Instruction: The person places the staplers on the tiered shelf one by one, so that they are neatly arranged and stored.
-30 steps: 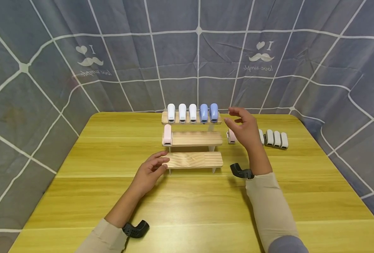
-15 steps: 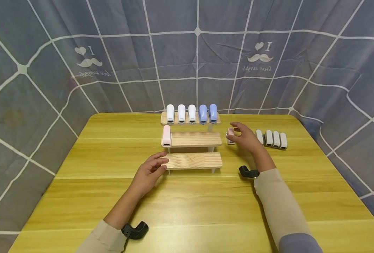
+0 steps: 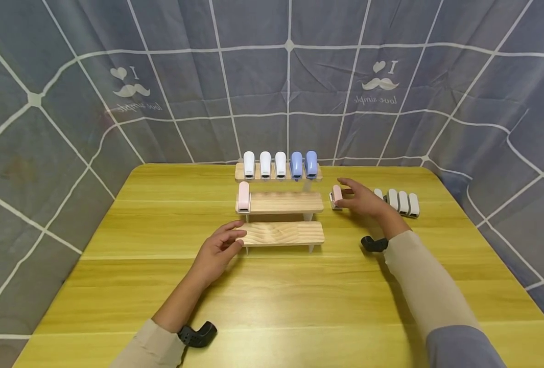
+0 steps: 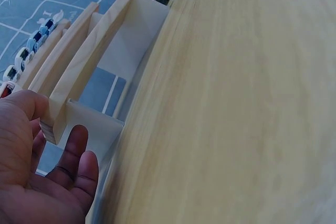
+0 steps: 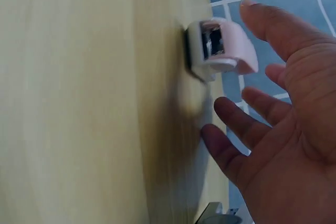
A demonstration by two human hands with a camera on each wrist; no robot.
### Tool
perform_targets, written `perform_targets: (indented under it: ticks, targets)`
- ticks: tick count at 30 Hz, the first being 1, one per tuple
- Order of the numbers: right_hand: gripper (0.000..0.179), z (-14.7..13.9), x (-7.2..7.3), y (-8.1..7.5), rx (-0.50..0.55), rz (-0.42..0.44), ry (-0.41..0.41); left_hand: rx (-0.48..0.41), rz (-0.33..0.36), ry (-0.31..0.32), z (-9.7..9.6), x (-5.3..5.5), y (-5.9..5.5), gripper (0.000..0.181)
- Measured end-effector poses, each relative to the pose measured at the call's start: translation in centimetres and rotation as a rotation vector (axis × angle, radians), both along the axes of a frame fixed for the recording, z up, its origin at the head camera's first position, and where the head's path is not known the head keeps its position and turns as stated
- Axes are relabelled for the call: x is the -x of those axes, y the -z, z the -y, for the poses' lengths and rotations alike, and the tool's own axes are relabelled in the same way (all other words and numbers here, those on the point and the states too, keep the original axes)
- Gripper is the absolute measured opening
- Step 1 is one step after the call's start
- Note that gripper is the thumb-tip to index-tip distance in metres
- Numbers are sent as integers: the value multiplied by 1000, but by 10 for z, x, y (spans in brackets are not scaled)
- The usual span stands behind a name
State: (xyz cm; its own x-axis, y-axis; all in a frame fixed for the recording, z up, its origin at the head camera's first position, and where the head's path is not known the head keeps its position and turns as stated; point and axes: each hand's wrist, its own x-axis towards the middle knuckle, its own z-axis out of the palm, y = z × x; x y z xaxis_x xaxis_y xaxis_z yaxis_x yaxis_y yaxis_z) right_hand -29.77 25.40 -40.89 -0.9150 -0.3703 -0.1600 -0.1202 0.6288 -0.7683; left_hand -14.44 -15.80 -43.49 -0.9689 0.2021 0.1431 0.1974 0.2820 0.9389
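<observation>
My left hand (image 3: 216, 253) rests at the left end of the lowest step of a three-step wooden stand (image 3: 281, 232). In the left wrist view its thumb lies against the step's end while other fingers hang loosely below. Beyond the stand's right side, my right hand (image 3: 361, 198) reaches beside a pink mini stapler (image 3: 336, 196) on the table. In the right wrist view its fingers are spread, with a gap to that stapler (image 5: 231, 45). Another pink stapler (image 3: 243, 197) stands at the left of the middle step. White staplers (image 3: 264, 164) and blue staplers (image 3: 297, 165) line the top step.
Several pale staplers (image 3: 402, 203) stand in a row on the yellow wood-grain table (image 3: 272, 306), right of my right hand. A grey checked cloth (image 3: 262, 76) hangs behind the table and along both sides. Each wrist carries a black band mount (image 3: 198, 335).
My right hand has come down from above the pink stapler on the table to its right side, its forearm swinging right. The left hand and the staplers stay in place.
</observation>
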Motion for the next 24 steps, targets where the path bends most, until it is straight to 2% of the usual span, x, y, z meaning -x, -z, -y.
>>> perform_targets:
  ticks: [8,18,24]
  targets:
    - [81,-2,2,5,-45,-24,-43,3,3,-6,0,0,-2,24]
    - [78,-2,3,14,-4,-53,-44,11,5,-16,1,0,-2,24]
    - [80,-2,1,13,-40,-65,-31,0,-1,-8,-1,2,0,24]
